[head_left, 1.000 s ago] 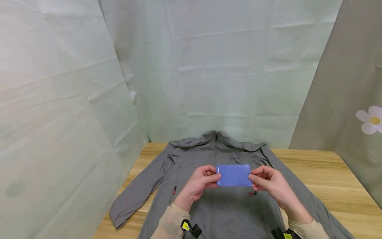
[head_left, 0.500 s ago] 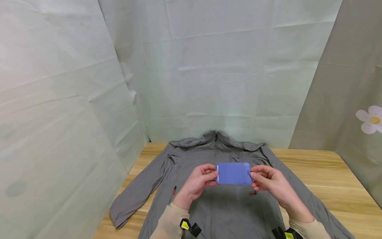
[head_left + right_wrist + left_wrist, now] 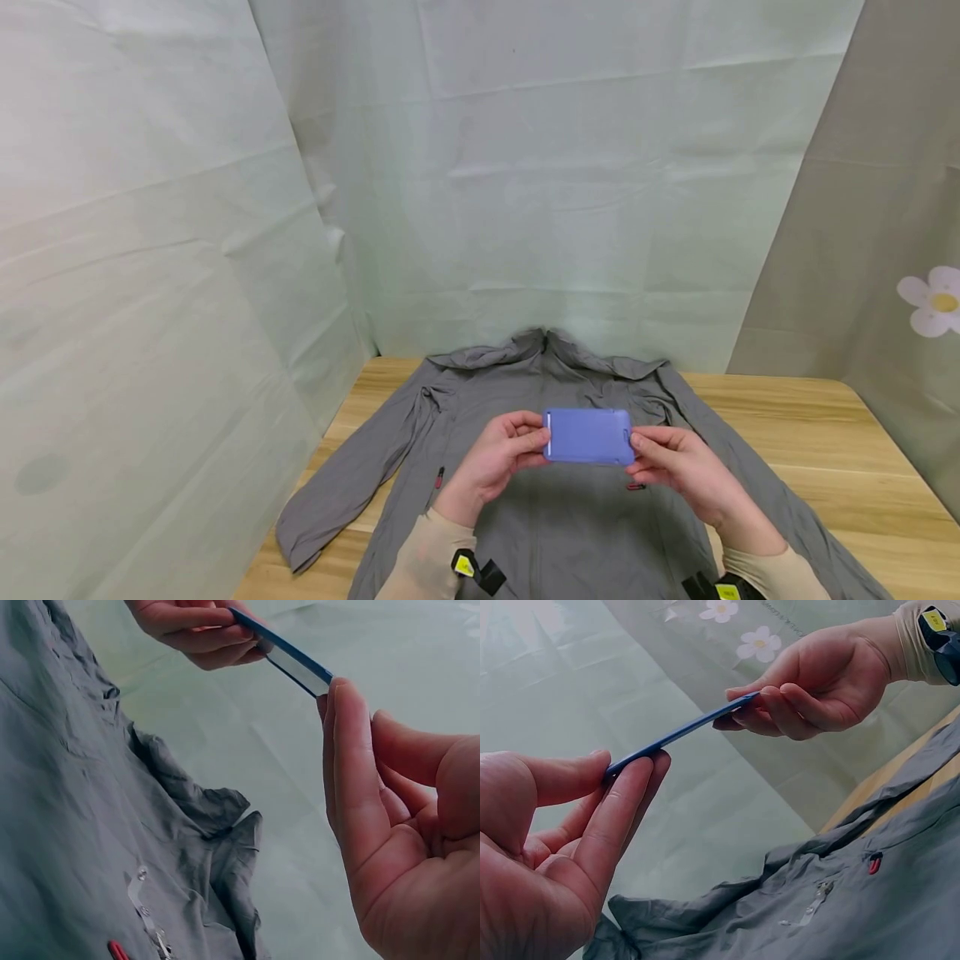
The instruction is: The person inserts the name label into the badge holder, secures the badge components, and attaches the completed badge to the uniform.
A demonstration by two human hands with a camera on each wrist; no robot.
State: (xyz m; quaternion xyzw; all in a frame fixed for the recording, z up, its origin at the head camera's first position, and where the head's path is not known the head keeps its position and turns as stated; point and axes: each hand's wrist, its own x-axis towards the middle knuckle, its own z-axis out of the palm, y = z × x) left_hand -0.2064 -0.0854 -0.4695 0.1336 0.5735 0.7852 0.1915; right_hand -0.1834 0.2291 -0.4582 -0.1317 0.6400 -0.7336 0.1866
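Note:
A flat blue card holder, with a pale line near its left end and a small slot at its right, is held level above a grey jacket. My left hand pinches its left end between thumb and fingers. At the opposite end, my right hand holds the edge with thumb and fingertips. Seen edge-on in the left wrist view, the card holder looks thin. In the right wrist view a clear strap with metal snaps shows over the jacket, near a red zip pull.
The jacket lies spread on a wooden table, its collar toward the back and one sleeve reaching out to the left. Pale cloth walls stand behind and at the sides. A printed flower is on the right one.
The card holder has risen slightly since the first frame. My right fingers have shifted a little at its right edge, while the left hand keeps its pinch. The jacket has not moved.

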